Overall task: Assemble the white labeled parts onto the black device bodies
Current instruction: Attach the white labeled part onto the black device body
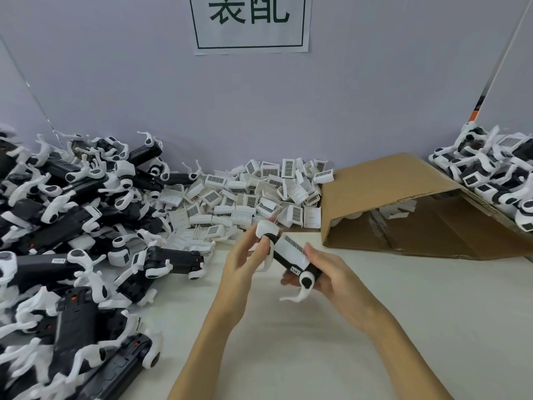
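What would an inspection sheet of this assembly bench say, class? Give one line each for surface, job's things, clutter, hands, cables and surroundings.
Surface: pale table.
Job's things: black device body with white labeled part on it, held in both hands; pile of white labeled parts; heap of black device bodies.
Clutter: tipped cardboard box; second heap.
Hands: left hand and right hand grip the body.
Cables: nothing seen.
Surroundings: wall sign.

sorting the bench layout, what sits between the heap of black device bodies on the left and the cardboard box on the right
In the head view, a pile of loose white labeled parts lies against the wall between the black device bodies and the tipped cardboard box.
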Motion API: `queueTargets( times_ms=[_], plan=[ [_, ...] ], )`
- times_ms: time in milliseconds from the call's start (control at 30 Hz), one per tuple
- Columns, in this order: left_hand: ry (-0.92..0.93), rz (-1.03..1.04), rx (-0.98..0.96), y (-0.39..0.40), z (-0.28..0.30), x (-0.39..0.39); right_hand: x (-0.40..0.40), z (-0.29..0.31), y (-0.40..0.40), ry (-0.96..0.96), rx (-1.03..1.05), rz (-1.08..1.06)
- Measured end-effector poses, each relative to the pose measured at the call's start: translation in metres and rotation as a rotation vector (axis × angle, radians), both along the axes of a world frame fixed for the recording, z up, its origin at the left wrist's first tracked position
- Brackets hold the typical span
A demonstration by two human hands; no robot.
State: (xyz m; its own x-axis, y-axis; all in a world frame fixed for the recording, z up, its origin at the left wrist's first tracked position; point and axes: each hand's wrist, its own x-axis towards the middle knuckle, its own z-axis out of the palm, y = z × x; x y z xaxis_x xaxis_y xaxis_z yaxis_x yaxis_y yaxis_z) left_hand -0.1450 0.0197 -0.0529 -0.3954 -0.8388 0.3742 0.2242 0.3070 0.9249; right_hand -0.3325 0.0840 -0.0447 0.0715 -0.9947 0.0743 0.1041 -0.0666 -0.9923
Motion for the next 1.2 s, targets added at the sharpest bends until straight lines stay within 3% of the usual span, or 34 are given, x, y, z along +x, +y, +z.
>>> queueTargets(
  times_ms=[67,233,367,600,867,933,1033,1133,1200],
  plan=[
    [-0.044,-0.004,-0.01,-0.002,0.0,0.001,-0.001,0.001,0.001,-0.005,-0.034,-0.039],
    [-0.218,0.21,0.005,0.0,-0.006,-0.003,0.002,0.0,0.004,0.483,-0.252,-0.298],
    [-0.258,0.159,-0.008,-0.003,-0.006,0.0,0.006,-0.002,0.004,0.599,-0.355,-0.361],
    [-0.138,0.154,0.006,0.001,-0.006,-0.005,0.001,-0.003,0.0,0.651,-0.401,-0.393],
    [-0.017,0.314,0.232,-0.002,-0.012,-0.012,0.033,-0.021,-0.007,1.004,-0.554,-0.503],
    [-0.111,0.375,0.121,-0.002,-0.014,-0.014,0.035,-0.023,-0.009,1.009,-0.565,-0.553],
    [-0.401,0.512,-0.248,-0.003,-0.016,-0.008,0.025,-0.025,-0.007,0.921,-0.5,-0.466],
    [-0.281,0.201,-0.075,-0.002,-0.01,-0.002,0.018,-0.026,-0.004,0.815,-0.398,-0.299],
    [-0.17,0.144,0.005,-0.002,-0.009,-0.003,0.02,-0.027,-0.004,0.816,-0.427,-0.322]
  ],
)
